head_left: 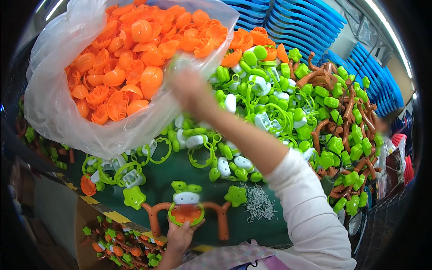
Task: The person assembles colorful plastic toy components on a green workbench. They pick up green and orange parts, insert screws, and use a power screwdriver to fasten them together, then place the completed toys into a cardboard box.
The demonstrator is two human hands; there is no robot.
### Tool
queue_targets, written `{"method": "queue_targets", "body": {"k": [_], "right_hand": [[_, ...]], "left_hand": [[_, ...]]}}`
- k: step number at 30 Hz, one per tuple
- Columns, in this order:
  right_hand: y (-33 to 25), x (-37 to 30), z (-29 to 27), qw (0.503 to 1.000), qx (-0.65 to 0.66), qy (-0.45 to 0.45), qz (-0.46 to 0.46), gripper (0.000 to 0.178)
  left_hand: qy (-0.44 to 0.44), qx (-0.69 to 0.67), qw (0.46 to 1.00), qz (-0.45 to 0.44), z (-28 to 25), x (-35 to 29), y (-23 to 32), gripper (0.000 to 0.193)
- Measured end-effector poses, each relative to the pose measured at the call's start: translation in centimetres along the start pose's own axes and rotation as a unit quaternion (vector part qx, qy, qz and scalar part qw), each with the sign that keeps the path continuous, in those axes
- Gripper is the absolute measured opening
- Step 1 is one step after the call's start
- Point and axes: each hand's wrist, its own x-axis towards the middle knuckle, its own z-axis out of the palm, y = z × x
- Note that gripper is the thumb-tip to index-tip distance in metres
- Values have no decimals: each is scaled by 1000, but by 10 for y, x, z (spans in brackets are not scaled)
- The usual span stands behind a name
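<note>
My left hand (179,237) holds a part-built toy (186,211) at the near edge of the green table: a brown curved bar with a green ring, an orange dome, a white piece and green star ends. My right hand (186,87) is blurred, reaching far forward to the rim of a clear plastic bag (54,90) full of orange dome shells (130,58). Whether it holds anything I cannot tell.
A heap of green rings, green and white small parts (261,103) covers the table middle. Brown bars with green stars (346,135) pile at the right. Small metal screws (258,203) lie near me. A cardboard box of finished toys (121,245) sits lower left. Blue stacked trays (297,22) stand behind.
</note>
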Motion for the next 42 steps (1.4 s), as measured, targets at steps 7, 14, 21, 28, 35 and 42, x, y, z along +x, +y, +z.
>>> {"method": "queue_targets", "body": {"k": [7, 14, 21, 28, 35, 42], "right_hand": [[151, 97, 0, 905, -337, -242, 89, 30], [21, 82, -25, 910, 303, -6, 282, 63], [-200, -119, -120, 708, 494, -177, 473, 96], [-241, -158, -145, 904, 151, -273, 294, 93], [-231, -154, -149, 920, 137, -307, 200, 87], [-252, -148, -126, 934, 161, -208, 244, 94]], "left_hand": [[19, 12, 999, -44, 3, 0, -6, 70], [63, -22, 998, 3, -8, -7, -13, 77], [18, -4, 1000, 25, 22, -5, 0, 69], [17, 14, 999, 35, 13, -25, 5, 65], [-15, 1, 999, 51, 18, -33, 2, 66], [-36, 4, 998, 52, 16, -31, -10, 75]]}}
